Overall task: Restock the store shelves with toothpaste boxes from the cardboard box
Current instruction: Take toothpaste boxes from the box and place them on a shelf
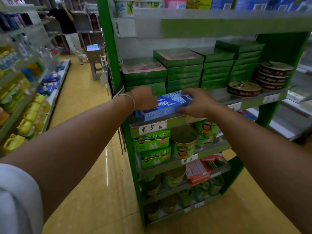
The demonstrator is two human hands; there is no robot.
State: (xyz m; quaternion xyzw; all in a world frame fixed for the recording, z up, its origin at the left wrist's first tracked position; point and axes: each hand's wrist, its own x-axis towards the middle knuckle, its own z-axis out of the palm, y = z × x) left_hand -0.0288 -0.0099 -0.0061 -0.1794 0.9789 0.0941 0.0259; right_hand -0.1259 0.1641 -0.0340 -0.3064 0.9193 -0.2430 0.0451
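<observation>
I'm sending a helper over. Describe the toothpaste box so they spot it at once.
Find the green shelf unit at the aisle's end and the shelf stacked with flat green boxes. At its front edge, above a handwritten "5" price tag, lies the toothpaste box, held by the left hand and right hand. It alone is long and blue.
</observation>
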